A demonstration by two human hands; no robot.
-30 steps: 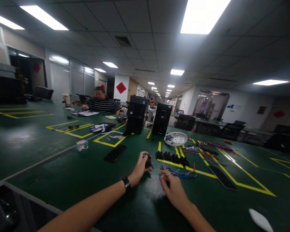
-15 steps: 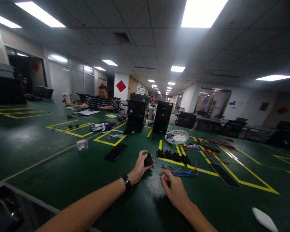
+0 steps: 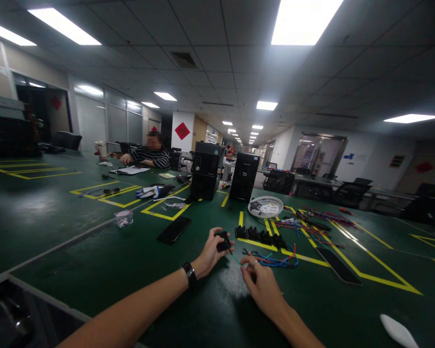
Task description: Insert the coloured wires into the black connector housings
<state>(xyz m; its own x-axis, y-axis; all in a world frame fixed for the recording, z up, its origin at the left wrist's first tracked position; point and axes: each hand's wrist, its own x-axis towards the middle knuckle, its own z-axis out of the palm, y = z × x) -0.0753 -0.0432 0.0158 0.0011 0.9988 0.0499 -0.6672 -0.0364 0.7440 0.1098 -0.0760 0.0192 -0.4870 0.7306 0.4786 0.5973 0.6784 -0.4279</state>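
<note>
My left hand (image 3: 208, 253) is closed around a small black plastic part (image 3: 222, 243) above the green table. A short green wire (image 3: 235, 258) runs from this part down to my right hand (image 3: 261, 282). Thumb and index finger of that hand pinch the wire's lower end; where it joins the black part is too small to make out. Just beyond my hands stands a row of several similar black parts (image 3: 260, 236). Blue and red cut wires (image 3: 275, 260) lie in a loose bunch to the right of the green wire.
A black phone (image 3: 174, 229) lies left of my hands, a dark flat slab (image 3: 338, 265) to the right. Behind are a white round basket (image 3: 265, 208), two black computer towers (image 3: 205, 171) and tangled wires (image 3: 311, 224). A person in a striped shirt (image 3: 150, 157) sits across the table.
My hands keep nearly the same pose, with the black part tilted slightly. The seated person's arms have drawn in. The whole view has shifted a little.
</note>
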